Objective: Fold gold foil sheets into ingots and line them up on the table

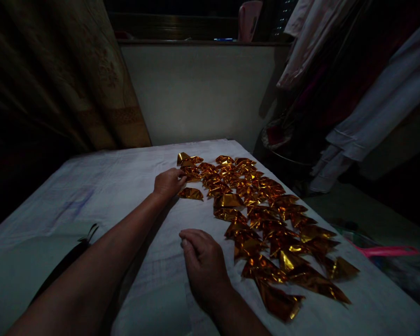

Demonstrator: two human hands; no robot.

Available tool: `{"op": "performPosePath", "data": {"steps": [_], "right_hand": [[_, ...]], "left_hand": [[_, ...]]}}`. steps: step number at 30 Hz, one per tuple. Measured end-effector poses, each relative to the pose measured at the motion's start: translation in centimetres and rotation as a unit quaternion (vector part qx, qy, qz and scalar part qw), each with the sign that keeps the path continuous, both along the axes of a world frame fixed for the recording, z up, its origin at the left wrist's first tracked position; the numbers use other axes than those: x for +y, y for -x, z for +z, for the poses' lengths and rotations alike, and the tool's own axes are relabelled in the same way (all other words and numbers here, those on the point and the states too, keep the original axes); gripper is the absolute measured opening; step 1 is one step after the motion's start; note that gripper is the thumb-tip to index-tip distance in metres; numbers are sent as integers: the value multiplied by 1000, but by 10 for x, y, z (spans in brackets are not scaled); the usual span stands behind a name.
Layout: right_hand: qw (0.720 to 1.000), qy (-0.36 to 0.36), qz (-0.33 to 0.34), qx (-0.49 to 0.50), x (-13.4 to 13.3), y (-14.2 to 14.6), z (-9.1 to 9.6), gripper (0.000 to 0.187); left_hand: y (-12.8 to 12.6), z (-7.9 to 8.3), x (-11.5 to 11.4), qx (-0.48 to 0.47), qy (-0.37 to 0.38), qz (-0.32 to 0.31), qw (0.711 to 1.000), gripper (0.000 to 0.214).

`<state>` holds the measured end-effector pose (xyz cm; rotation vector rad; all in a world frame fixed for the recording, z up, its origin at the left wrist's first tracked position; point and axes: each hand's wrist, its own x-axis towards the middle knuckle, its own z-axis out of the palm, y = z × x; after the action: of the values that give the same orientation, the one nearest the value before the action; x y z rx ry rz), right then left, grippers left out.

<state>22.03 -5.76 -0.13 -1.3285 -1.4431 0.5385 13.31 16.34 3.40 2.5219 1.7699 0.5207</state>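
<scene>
My left hand (170, 183) reaches across the white-covered table to the left edge of the spread of folded gold foil pieces. Its thumb and fingers are pinched at a folded gold foil piece (191, 176), partly hidden behind the fingertips. Just in front of that hand lies a single gold foil piece (191, 193), a little apart from the others. Closer to me, my right hand (205, 261) rests over the cloth with its fingers curled in and nothing visible in them. Rows of shiny folded gold foil pieces (245, 242) lie to its right.
A white cloth (101, 186) covers the table. Behind it are a wall (199, 93), a ledge with a pink jug (249, 21), and a brown curtain (91, 84) at left. Clothes (381, 102) hang at right, above a pink handle (388, 251). A dark strap-like thing (68, 259) lies by my left forearm.
</scene>
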Motion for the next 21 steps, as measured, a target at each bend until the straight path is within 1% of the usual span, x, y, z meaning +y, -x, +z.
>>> {"op": "performPosePath", "data": {"steps": [5, 9, 11, 13, 17, 21], "right_hand": [[1000, 0, 4, 3, 0, 0, 0, 29], [1000, -1, 2, 0, 0, -1, -1, 29], [1000, -1, 2, -2, 1, -1, -2, 29], [1000, -3, 3, -3, 1, -1, -2, 29], [1000, -3, 1, 1, 1, -1, -1, 29], [1000, 0, 3, 2, 0, -1, -1, 29]], "left_hand": [[11, 5, -7, -17, 8, -11, 1000, 27], [25, 7, -20, -28, 39, -75, 996, 26], [30, 5, -27, -29, 56, -103, 993, 25], [31, 0, -30, -31, 63, -116, 991, 24], [27, -4, -29, -35, 48, -108, 992, 19], [16, 2, -26, -33, 8, -68, 997, 20]]}}
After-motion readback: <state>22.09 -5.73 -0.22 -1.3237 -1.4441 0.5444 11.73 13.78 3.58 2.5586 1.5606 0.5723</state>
